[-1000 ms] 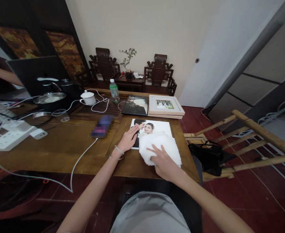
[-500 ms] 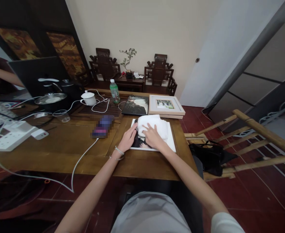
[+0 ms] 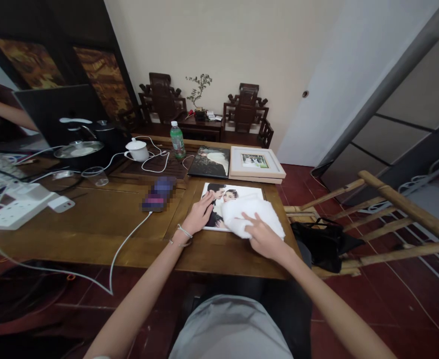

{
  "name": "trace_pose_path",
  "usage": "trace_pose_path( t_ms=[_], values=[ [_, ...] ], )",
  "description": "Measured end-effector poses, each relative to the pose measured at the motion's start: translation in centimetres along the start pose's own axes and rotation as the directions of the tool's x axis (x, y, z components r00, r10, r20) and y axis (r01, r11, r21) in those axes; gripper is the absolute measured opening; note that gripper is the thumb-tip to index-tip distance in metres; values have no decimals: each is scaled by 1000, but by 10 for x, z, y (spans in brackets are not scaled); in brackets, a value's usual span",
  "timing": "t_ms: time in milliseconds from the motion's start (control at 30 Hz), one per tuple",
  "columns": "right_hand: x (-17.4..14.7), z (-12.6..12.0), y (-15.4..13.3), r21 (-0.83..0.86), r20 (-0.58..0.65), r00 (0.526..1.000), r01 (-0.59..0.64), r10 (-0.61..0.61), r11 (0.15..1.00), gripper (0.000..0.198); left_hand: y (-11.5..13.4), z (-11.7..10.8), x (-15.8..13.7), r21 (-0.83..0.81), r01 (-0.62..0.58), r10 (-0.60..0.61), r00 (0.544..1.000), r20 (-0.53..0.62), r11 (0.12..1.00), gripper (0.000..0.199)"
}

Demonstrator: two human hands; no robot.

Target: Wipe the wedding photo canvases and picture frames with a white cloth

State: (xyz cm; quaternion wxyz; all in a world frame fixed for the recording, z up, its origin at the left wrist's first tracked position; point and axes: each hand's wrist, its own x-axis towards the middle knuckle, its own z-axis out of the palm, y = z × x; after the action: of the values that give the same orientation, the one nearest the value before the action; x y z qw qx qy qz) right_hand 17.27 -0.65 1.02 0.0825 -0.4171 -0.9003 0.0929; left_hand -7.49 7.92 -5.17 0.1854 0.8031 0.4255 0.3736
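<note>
A photo panel (image 3: 215,219) with a picture of a couple lies flat on the wooden table near its right end. My left hand (image 3: 199,213) rests on the panel's left edge, fingers stretched out flat, holding nothing. In my right hand (image 3: 264,238) is a folded white towel (image 3: 262,214), gripped and pressed down over the lower right part of the panel. The towel hangs past the panel's near right corner and hides that part of the picture.
Behind the panel lie a dark photo album (image 3: 210,162) and stacked light picture frames (image 3: 257,162). To the left are a charging phone (image 3: 159,193), green bottle (image 3: 177,139), lidded cup (image 3: 136,149), plastic cup (image 3: 96,176) and power strip (image 3: 17,207). A bamboo chair (image 3: 402,209) stands right.
My right hand has moved the towel right and toward me, uncovering the couple's picture on the panel. My left hand has stayed almost in place.
</note>
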Motion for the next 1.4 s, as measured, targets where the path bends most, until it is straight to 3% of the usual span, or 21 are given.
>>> trace_pose_path(
  t_ms=[133, 233, 500, 633, 767, 1033, 1133, 1267, 1400],
  values=[
    [22, -2, 26, -102, -43, 984, -177, 173, 979, 42, -4, 1, 0, 51, -20, 20, 1000, 2, 998, 45],
    [53, -1, 31, -147, -83, 971, -236, 226, 961, 40, -5, 1, 0, 70, -27, 28, 1000, -3, 997, 45],
    [146, -1, 4, -4, -54, 984, -170, 170, 985, 40, -11, 3, 0, 109, -30, 31, 999, -10, 994, 43],
    [161, -2, -3, 14, -61, 987, -146, 147, 989, 37, -11, 2, 0, 111, -19, 20, 1000, -11, 994, 41],
    [141, -5, 12, 12, -83, 982, -167, 167, 986, 36, -5, -1, -1, 77, -14, 16, 1000, -16, 997, 42],
    [57, -8, 62, -68, -133, 956, -272, 261, 960, 46, 1, -3, -1, 63, -1, 2, 1000, -1, 998, 44],
    [21, 3, 47, -142, -96, 973, -223, 210, 965, 44, 0, -2, -1, 62, -7, 8, 1000, -6, 998, 44],
    [-26, 15, 3, -166, -64, 994, -101, 91, 981, 39, -1, 0, -1, 57, -16, 17, 1000, -9, 998, 44],
    [-45, 15, -20, -130, -14, 1000, -14, 12, 991, 39, -2, 1, -2, 57, -23, 24, 1000, -16, 998, 44]
  ],
)
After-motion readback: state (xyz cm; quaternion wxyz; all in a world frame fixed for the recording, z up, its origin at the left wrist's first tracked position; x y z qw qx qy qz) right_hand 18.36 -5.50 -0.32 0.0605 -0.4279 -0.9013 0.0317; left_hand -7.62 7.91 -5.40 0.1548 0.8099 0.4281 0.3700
